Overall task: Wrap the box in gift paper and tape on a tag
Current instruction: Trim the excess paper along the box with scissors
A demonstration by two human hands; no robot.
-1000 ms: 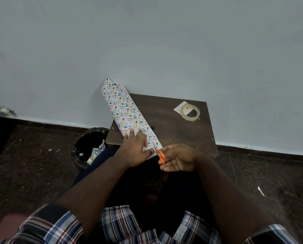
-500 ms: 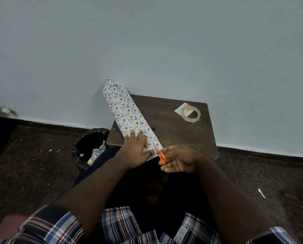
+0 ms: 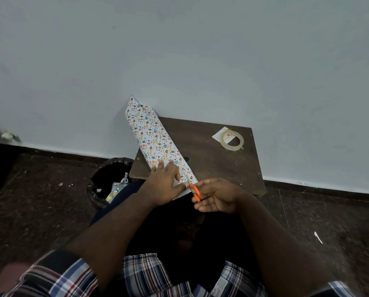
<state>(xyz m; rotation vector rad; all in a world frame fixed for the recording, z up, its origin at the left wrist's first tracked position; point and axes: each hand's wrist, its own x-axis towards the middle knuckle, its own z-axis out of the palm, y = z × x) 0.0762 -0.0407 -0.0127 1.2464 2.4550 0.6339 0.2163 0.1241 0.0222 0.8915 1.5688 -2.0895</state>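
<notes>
Two hands work at the near end of the long box wrapped in white paper with coloured dots [image 3: 155, 142], which lies slantwise on the dark wooden desk [image 3: 213, 159]. The left hand [image 3: 166, 185] presses flat on the wrap; the right hand [image 3: 215, 196] grips orange-handled scissors [image 3: 195, 192] at the paper's edge. Trimming seems underway. Next, folding and taping: the clear tape roll [image 3: 232, 140] sits on a white tag [image 3: 219, 135], well apart.

Printed gift paper [image 3: 155, 142] looked matt and creased at centre frame. The table [image 3: 211, 159] was dark scuffed wood. Clear glossy tape roll [image 3: 232, 140] sat upper right; scissors handles [image 3: 195, 192] were orange plastic.
</notes>
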